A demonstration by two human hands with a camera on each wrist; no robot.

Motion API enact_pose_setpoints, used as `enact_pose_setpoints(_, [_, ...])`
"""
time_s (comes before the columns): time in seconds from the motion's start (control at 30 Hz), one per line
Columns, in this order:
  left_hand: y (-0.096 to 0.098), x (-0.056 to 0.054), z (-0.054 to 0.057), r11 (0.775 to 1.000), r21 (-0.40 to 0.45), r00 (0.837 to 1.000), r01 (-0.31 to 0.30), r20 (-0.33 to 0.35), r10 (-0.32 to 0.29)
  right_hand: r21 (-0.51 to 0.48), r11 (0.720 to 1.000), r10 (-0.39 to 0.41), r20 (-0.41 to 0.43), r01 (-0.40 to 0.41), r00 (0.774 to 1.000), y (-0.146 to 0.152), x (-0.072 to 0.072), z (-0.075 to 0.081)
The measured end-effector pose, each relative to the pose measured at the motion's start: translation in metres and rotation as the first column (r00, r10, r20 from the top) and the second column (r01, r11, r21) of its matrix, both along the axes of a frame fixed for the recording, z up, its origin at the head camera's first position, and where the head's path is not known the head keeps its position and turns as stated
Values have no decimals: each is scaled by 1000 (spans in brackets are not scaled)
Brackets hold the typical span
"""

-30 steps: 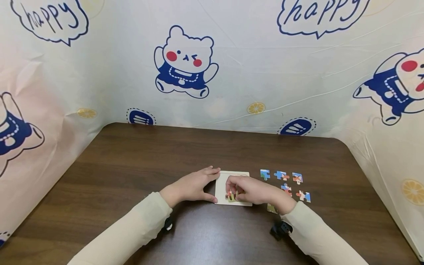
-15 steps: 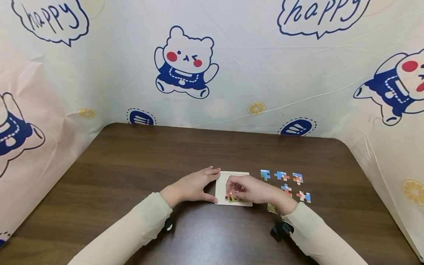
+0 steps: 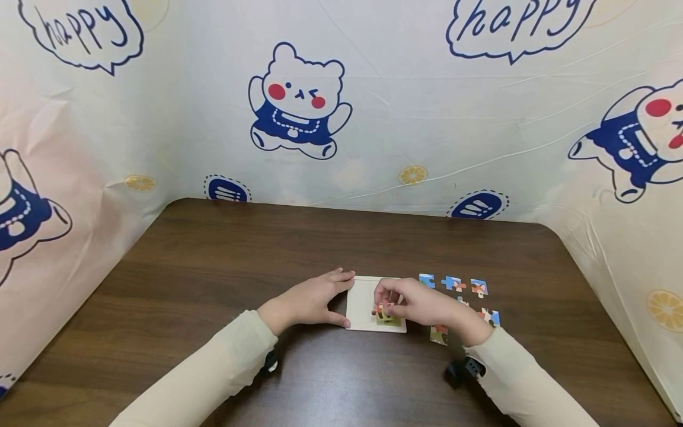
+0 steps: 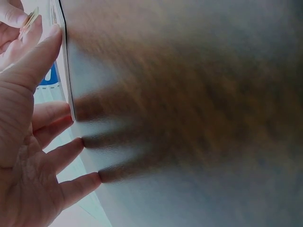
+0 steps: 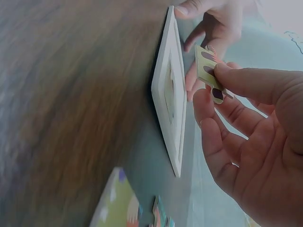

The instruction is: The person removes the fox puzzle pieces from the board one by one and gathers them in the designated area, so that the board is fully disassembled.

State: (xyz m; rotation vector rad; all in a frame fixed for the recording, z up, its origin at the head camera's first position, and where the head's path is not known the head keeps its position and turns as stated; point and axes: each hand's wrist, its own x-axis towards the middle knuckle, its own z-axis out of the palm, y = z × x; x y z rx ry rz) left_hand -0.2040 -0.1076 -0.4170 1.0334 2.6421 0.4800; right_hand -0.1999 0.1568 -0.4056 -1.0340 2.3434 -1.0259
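My left hand (image 3: 306, 299) lies at the left edge of a white square puzzle tray (image 3: 361, 302), thumb and fingers spread and touching its rim. In the left wrist view, several fingertips meet the table beside it. My right hand (image 3: 418, 301) pinches a green-and-red jigsaw piece (image 5: 206, 68) between thumb and fingers, raised and tilted over the tray. Another greenish jigsaw piece (image 3: 395, 322) lies inside the tray near its front right corner, partly hidden below the right hand.
Several loose jigsaw pieces lie right of the tray, among them a blue one (image 3: 427, 280), a fox-coloured one (image 3: 479, 287) and a green one (image 3: 439, 335). My right forearm partly covers them. A printed cloth (image 3: 373, 130) hangs behind the brown table (image 3: 213, 255).
My right hand has lifted slightly and shifted right with the jigsaw piece, uncovering more of the piece in the tray. The left hand has stayed in place.
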Motion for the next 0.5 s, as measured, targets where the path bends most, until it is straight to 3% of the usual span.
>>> enact_pose_setpoints(0.5, [0, 0, 0, 1000, -2, 1000, 5, -2, -5, 1, 998, -66, 0, 66, 998, 31, 8, 7])
